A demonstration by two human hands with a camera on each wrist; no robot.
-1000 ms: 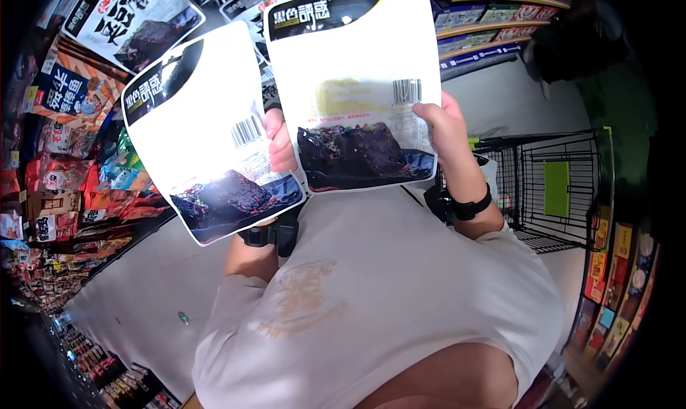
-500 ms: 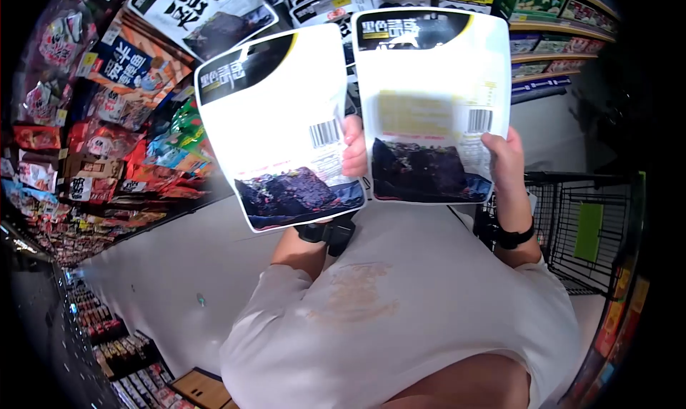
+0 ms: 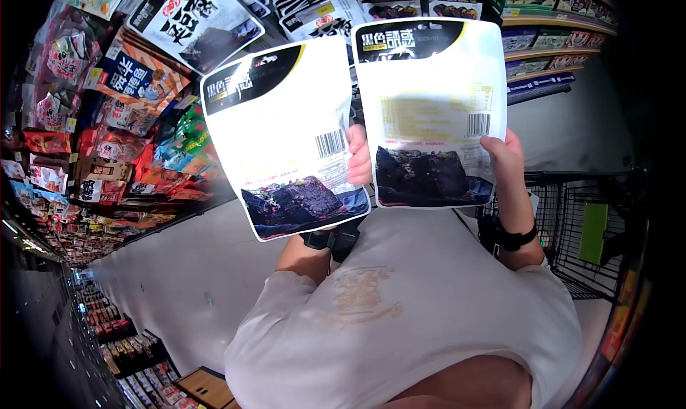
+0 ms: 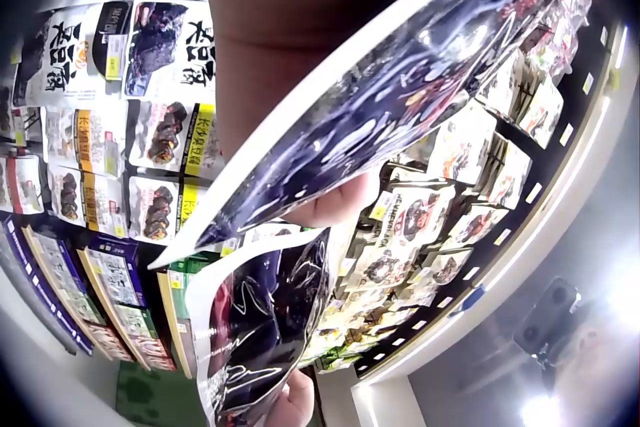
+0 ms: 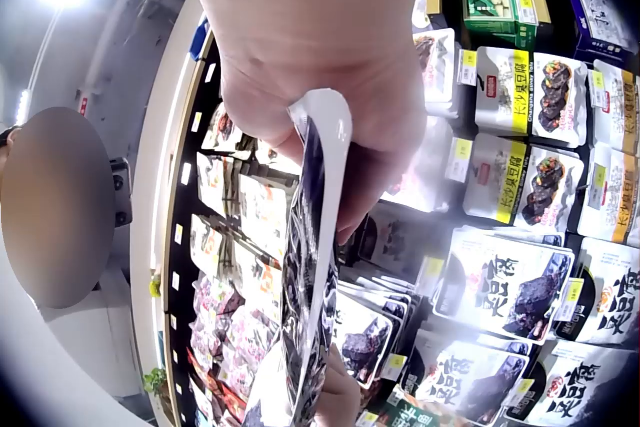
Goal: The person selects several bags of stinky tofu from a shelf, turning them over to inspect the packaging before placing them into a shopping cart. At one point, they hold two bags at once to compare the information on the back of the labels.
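In the head view, my left hand (image 3: 359, 155) grips a white-and-black snack packet (image 3: 286, 148) by its right edge, fingers showing on the side facing me. My right hand (image 3: 506, 162) holds a similar snack packet (image 3: 426, 116) at its right edge, thumb over the front near the barcode. Both packets are raised side by side, with dark food pictures along the bottom. The left packet leans; the right one is nearly upright. In the left wrist view, a fingertip (image 4: 340, 202) shows below the left packet's (image 4: 370, 97) edge. The right packet (image 5: 312, 247) is seen edge-on in the right wrist view.
Matching packets (image 3: 196, 19) hang on the rack behind. Colourful snack bags (image 3: 114, 144) fill the shelves at left. A wire shopping cart (image 3: 564, 230) stands at right, beneath tiered shelves (image 3: 550, 41). Pale floor (image 3: 171, 266) stretches below the rack.
Across the head frames both packets have shifted right in view as the shelves swung the same way. Their printing now reads more clearly. Each hand keeps its hold.
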